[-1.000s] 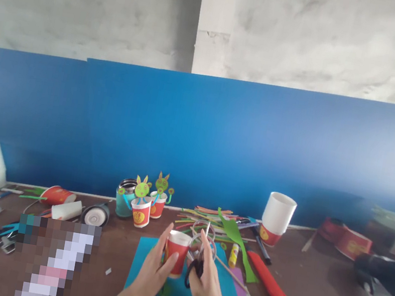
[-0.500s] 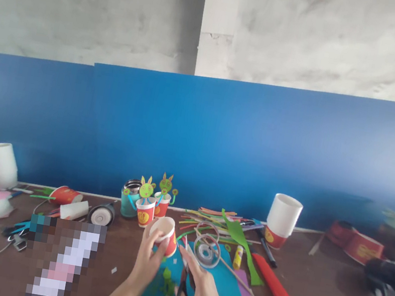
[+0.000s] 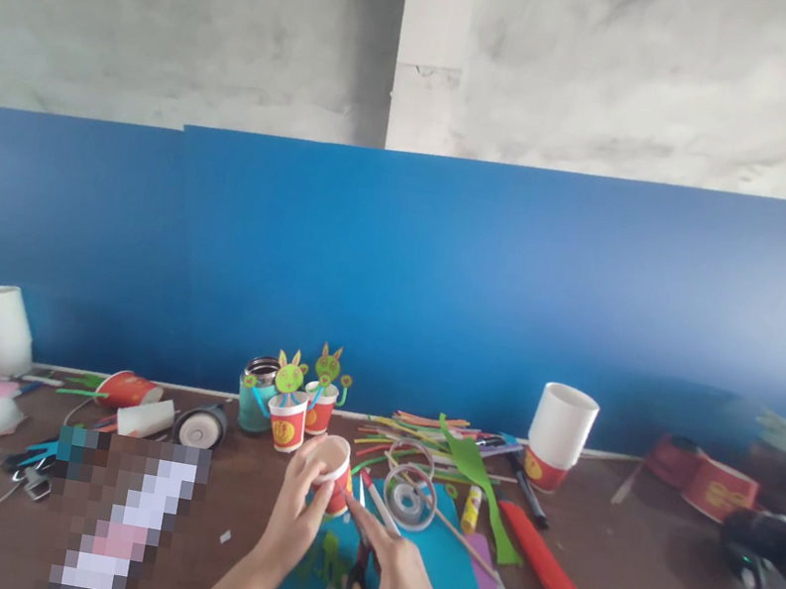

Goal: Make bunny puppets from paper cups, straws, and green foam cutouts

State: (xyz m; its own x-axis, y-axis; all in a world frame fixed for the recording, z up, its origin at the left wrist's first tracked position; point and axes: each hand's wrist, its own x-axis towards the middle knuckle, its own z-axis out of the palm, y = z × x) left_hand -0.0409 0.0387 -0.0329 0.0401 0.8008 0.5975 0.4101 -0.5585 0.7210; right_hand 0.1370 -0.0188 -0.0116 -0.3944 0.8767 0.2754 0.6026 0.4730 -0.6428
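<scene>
Lower centre of frame: left hand [image 3: 296, 512] curled snugly round paper cup [image 3: 337, 474], likely steadying it; right hand [image 3: 401, 572] gripped scissors [image 3: 360, 565], index finger extended, probably for control.

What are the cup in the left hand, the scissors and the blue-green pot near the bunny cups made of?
Cup: probably paper; its wall looks thin, pale inside, printed red outside.
Scissors: the blades look like smooth, pale metal; the handles are black, probably plastic.
Pot: maybe metal, since its mouth gleams silvery; the coloured outside could be paint or plastic.
</scene>
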